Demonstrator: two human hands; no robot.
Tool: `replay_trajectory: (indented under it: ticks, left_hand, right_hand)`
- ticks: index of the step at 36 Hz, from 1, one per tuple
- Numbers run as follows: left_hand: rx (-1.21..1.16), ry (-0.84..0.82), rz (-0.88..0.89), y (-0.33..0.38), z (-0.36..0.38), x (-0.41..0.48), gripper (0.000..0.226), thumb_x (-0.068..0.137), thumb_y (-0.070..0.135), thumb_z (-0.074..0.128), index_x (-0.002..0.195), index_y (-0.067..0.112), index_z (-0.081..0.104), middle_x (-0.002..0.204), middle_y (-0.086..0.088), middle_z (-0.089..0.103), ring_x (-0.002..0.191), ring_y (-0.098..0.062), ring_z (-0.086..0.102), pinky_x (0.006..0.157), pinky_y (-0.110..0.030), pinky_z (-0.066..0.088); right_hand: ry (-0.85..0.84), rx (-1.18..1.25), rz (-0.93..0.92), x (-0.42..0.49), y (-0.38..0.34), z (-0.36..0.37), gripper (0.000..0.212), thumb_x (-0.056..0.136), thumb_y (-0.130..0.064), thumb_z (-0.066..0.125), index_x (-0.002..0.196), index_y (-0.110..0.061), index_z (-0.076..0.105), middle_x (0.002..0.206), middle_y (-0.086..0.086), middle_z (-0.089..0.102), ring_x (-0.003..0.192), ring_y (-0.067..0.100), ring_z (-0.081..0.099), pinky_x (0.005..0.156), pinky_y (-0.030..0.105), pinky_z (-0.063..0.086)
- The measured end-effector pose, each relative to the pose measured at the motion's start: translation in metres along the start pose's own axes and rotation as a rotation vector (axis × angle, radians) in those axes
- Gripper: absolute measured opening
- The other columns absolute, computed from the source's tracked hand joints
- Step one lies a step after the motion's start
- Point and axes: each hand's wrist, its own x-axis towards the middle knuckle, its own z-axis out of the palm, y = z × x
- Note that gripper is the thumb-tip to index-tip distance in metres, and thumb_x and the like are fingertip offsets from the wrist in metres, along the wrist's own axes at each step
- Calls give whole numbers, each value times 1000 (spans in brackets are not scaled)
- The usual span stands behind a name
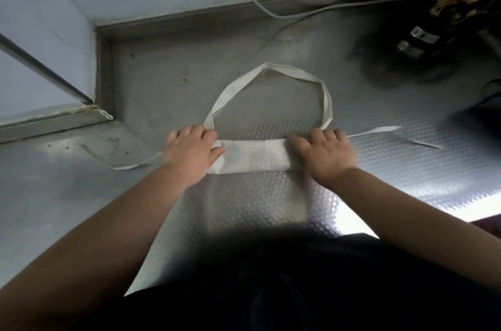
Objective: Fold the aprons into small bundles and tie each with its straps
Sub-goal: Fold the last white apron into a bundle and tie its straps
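A white apron (pixel 252 156) lies folded into a narrow band across the metal counter (pixel 271 200). Its neck loop (pixel 271 70) curves away from me toward the wall. One thin waist strap (pixel 132 165) trails out to the left, another strap (pixel 385 130) to the right. My left hand (pixel 192 151) presses down on the band's left end, fingers spread over the cloth. My right hand (pixel 325 153) presses on the right end the same way. Both hands hide the ends of the fold.
A grey cable (pixel 271 12) runs along the back wall ledge. A black appliance with a gold leaf pattern (pixel 447 19) stands at the back right. A raised metal ledge (pixel 103 73) borders the counter at the left and back. My dark clothing fills the bottom edge.
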Motion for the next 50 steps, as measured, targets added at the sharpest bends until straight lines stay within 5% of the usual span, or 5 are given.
replay_trajectory:
  ticks: [12,20,36,45,50]
  left_hand:
    - [-471,117,-848,31,8,-47,90,86,52,55,148,1,14,152,-25,13,136,-43,19,108,-49,18]
    - [-1338,122,-1468,46,-6,-22,91,50,60,77,121,10,50,118,-6,60,95,-22,60,88,-31,47]
    - [-157,426,10,71,15,-36,34,68,12,75,99,3,64,92,-14,65,74,-31,63,67,-33,50]
    - [-30,331,71,75,19,-37,38,81,30,42,88,6,70,86,-8,65,72,-24,62,68,-27,46]
    - [-102,291,58,76,5,-35,18,75,25,67,81,9,71,77,-5,64,63,-24,62,50,-23,47]
  right_hand:
    - [-21,193,-14,-2,-23,8,42,99,-38,32,138,-24,35,129,10,42,119,32,42,98,38,31]
    - [-56,282,-131,1,-37,5,54,98,-19,33,146,-40,22,134,9,36,124,30,38,104,37,27]
    - [291,601,172,-13,-35,24,31,82,-25,68,110,-11,66,102,20,61,97,41,57,84,44,39]
    - [259,1477,1095,-24,-15,14,97,73,-28,78,146,-4,19,146,14,33,134,30,35,108,38,34]
    - [139,2038,1310,-15,-7,-3,43,72,-19,81,100,-7,51,73,8,56,50,15,48,42,21,39]
